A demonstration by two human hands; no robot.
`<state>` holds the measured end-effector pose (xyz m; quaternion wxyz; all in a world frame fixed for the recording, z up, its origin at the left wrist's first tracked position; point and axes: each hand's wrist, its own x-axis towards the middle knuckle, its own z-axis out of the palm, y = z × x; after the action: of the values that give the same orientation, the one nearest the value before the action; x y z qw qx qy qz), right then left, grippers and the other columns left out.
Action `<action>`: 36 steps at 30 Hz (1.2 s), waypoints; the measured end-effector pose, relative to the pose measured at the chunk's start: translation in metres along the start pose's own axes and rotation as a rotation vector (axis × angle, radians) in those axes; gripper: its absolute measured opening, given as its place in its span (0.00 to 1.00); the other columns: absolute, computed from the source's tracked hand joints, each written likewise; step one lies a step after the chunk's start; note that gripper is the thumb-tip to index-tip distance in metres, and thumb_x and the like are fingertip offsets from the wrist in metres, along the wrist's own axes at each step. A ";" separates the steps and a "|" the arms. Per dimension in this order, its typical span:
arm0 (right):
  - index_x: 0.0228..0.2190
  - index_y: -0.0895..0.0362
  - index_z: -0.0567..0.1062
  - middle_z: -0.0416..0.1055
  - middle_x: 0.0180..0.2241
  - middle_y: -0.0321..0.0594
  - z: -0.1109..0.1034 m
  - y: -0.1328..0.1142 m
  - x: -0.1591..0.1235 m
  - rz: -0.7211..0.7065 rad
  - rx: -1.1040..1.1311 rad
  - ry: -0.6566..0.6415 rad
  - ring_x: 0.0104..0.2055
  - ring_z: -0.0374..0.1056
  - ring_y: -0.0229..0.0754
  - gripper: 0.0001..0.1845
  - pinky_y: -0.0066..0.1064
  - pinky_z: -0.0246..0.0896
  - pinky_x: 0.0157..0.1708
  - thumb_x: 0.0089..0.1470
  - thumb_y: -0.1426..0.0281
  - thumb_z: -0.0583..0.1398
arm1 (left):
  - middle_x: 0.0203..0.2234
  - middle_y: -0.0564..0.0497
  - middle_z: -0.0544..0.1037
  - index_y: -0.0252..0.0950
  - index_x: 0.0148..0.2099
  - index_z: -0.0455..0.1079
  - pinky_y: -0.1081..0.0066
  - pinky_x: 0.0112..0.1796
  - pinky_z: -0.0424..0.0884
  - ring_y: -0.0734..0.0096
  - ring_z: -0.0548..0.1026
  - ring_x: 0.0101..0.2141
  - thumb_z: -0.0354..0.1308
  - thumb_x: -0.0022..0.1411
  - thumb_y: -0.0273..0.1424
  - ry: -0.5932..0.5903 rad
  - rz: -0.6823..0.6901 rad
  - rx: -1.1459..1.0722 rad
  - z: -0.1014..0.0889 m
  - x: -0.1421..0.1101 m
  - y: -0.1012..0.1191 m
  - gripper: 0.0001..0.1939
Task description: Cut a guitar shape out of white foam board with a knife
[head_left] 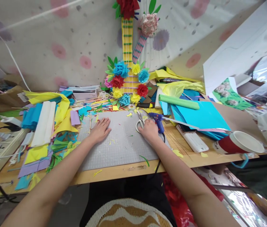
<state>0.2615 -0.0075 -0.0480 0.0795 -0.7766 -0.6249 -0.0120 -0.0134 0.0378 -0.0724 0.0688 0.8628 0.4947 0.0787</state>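
My left hand [100, 130] lies flat on the grey cutting mat [121, 151], fingers spread and holding nothing. On the mat's right side my right hand [149, 130] is closed at the handles of a pair of scissors [138, 125], whose blades point away from me. Part of the scissors is hidden under the fingers. Just right of this hand lies a blue glue gun [158, 121], its dark cord running to the table's front edge. Small green and yellow paper scraps [144, 160] are scattered on the mat.
A yellow paper guitar [128, 41] decorated with flowers stands behind the mat. Crepe paper [43, 121] and a power strip [4, 149] are on the left. On the right are blue sheets [199, 116], a white power bank [196, 142] and a red-and-white cup [237, 143] near the edge.
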 end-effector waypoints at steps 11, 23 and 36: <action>0.54 0.69 0.59 0.61 0.53 0.59 0.001 -0.034 0.041 -0.173 0.107 0.015 0.54 0.57 0.53 0.30 0.39 0.50 0.51 0.53 0.66 0.52 | 0.64 0.41 0.49 0.33 0.64 0.52 0.46 0.57 0.47 0.54 0.45 0.63 0.38 0.64 0.43 0.035 -0.196 0.118 -0.012 -0.025 -0.061 0.31; 0.60 0.63 0.57 0.52 0.62 0.47 0.036 -0.093 -0.001 -0.849 0.451 -0.205 0.64 0.44 0.39 0.29 0.35 0.39 0.61 0.60 0.63 0.46 | 0.63 0.36 0.50 0.24 0.63 0.50 0.56 0.60 0.43 0.57 0.46 0.63 0.37 0.64 0.41 0.000 -0.192 0.126 -0.012 -0.002 -0.063 0.33; 0.58 0.74 0.55 0.46 0.62 0.59 0.035 -0.198 -0.051 -0.742 0.412 -0.272 0.65 0.39 0.52 0.34 0.43 0.34 0.62 0.60 0.61 0.46 | 0.34 0.45 0.79 0.32 0.49 0.69 0.59 0.42 0.72 0.63 0.78 0.33 0.52 0.54 0.47 0.437 -0.286 -0.836 -0.083 -0.022 -0.087 0.28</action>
<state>0.0547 -0.0114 -0.0675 0.1399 -0.4623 -0.8553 0.1874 -0.1145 0.0659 -0.0101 0.3139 0.6478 0.5372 0.4396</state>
